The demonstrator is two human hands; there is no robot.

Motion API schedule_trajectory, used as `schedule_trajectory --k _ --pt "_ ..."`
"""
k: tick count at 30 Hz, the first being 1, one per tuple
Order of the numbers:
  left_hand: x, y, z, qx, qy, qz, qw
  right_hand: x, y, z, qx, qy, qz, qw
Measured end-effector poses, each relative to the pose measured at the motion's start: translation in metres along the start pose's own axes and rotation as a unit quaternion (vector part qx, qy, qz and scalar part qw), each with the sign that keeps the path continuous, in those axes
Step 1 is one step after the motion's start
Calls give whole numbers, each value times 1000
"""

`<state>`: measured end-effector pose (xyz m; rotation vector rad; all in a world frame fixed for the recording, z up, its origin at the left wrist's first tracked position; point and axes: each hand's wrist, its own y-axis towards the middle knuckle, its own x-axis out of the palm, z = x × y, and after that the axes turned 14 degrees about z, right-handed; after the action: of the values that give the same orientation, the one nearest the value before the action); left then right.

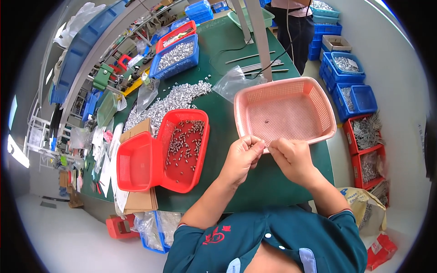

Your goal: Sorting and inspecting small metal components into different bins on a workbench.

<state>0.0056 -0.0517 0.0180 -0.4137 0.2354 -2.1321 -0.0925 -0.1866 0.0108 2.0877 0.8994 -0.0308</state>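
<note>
My left hand [245,158] is closed in a pinch, thumb pressed against the fingers, at the near edge of a pink mesh basket [330,119]. Beside it, my right hand [293,160] is pinched too, with the fingertips of both hands almost meeting. Whatever sits between the fingers is too small or hidden to name. One tiny dark piece [266,121] lies on the basket's mesh floor. To the left, a red tray [205,136] holds many small metal cylindrical parts [186,141], next to a second red tray [136,161].
A heap of shiny metal parts [175,100] spreads over the green table [218,182]. Behind it stands a blue basket [175,57] of similar parts. Metal rods [264,68] and a clear plastic bag [234,84] lie near a post. A person [296,32] stands beyond; stacked bins [346,84] line the right wall.
</note>
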Motion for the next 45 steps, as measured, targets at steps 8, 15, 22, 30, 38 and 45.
schedule_trajectory --k 8,15,22,30,38,45 --pt "-10 7 0 -93 2 -25 995 2 1 1 -34 -11 -16 999" --pt "-24 5 5 -1 16 37 999 -6 8 1 63 30 -30 997" --pt "-121 17 19 -93 -289 188 934 -12 8 -4 149 61 -25 987" --pt "-104 -4 21 -118 -260 83 955 8 2 -9 178 123 -84 973" --pt "-60 -12 -6 -160 -261 -53 951 22 -1 -15 137 119 -69 981" --pt "-44 -12 -23 -185 -327 -125 918 25 -1 -13 98 102 -82 987"
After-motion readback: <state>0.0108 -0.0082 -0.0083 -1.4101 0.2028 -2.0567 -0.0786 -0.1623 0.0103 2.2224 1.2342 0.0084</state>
